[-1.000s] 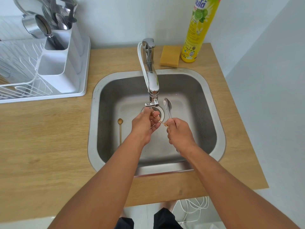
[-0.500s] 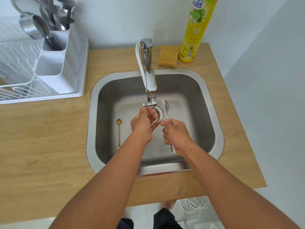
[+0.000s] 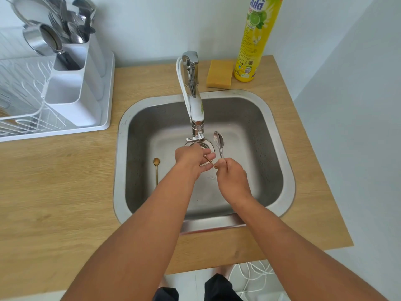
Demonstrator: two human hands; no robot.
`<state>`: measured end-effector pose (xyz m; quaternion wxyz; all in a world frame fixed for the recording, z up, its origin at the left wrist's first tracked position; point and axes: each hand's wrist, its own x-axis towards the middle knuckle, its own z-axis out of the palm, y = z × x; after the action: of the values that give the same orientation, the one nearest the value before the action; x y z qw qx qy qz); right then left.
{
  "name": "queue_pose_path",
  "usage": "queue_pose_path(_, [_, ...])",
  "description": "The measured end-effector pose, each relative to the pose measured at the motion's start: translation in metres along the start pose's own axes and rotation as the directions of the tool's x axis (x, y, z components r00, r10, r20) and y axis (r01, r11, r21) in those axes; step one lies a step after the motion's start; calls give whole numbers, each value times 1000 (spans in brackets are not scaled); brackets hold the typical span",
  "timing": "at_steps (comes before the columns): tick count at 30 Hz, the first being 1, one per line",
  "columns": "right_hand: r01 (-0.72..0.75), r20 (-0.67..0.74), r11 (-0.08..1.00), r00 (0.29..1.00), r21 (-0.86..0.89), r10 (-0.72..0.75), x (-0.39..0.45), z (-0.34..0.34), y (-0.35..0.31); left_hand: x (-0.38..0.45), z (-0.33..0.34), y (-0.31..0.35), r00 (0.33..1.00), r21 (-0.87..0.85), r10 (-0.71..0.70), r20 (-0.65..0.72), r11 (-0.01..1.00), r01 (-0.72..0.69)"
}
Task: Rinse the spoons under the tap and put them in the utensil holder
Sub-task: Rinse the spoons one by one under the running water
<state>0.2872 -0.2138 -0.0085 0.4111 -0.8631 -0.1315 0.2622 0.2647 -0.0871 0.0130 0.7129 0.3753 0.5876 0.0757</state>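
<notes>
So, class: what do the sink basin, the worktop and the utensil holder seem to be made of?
Sink basin: probably stainless steel, brushed grey with dull reflections. Worktop: wood or wood-look laminate, pale grain lines. Utensil holder: apparently plastic, matte white, moulded rounded corners.

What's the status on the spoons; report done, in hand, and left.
Done: the utensil holder already holds cutlery, though whether from this job is unclear. In hand: both hands, left hand and right hand, hold a thin gold spoon under the tap. Left: a gold spoon and a silver spoon in the sink.

Yellow bottle, ochre sponge, gold spoon, seemingly silver spoon.
</notes>
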Motion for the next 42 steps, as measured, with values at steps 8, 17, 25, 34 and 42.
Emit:
queue_pose_path(8, [-240,163,865,969,440,185,5,-6,5,5,-17,-5,957,-69,-183,226,977,203])
queue_pose_path(17, [-59,39,982,998,180,53,10,0,9,-2,-14,-28,955,-89,-169,244,977,195])
queue_pose_path(25, [-24,80,989,997,143,13,2,-2,15,17,-37,-7,982,-137,-141,129,978,158])
queue_pose_path(34, [-63,89,978,995,199,46,5,4,9,10,-35,-14,996,-173,-25,84,984,40])
queue_pose_path(42, [-349,328,783,924,515,196,4,-1,-7,8,-38,-16,981,-315,90,174,948,-31])
